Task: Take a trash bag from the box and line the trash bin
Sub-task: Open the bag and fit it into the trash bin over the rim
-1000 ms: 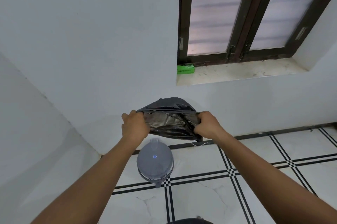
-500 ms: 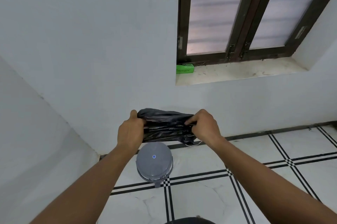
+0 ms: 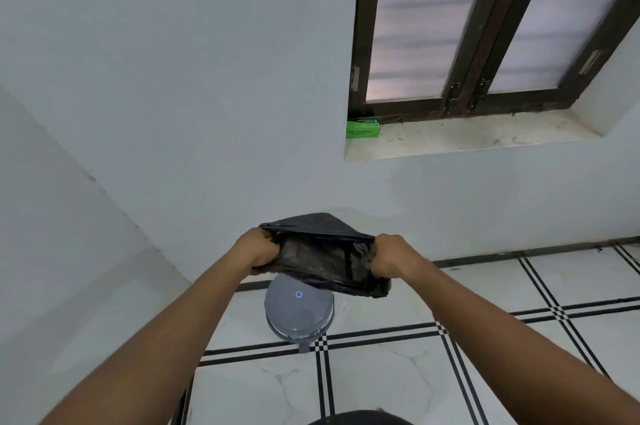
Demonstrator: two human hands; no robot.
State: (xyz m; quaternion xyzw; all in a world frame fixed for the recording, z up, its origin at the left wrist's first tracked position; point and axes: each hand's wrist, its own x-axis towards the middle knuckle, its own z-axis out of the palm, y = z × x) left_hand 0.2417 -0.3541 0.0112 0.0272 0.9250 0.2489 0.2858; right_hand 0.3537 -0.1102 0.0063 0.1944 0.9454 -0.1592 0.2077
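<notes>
A black trash bag (image 3: 318,258) hangs in the air between my two hands, its mouth pulled open so the inside shows. My left hand (image 3: 256,249) grips the bag's left edge and my right hand (image 3: 391,260) grips its right edge. Below the bag stands the grey round trash bin (image 3: 299,315) on the floor, its lid closed, with a small blue dot on top. The green trash bag box (image 3: 362,128) lies on the left end of the window sill.
White walls meet in a corner at the left. The window sill (image 3: 485,137) runs along the right under a dark-framed window (image 3: 485,26). The floor (image 3: 398,383) has white tiles with black lines. A dark object shows at the bottom edge.
The bag was bunched between my hands half a second ago; now my hands have pulled apart and its mouth is spread open again above the bin.
</notes>
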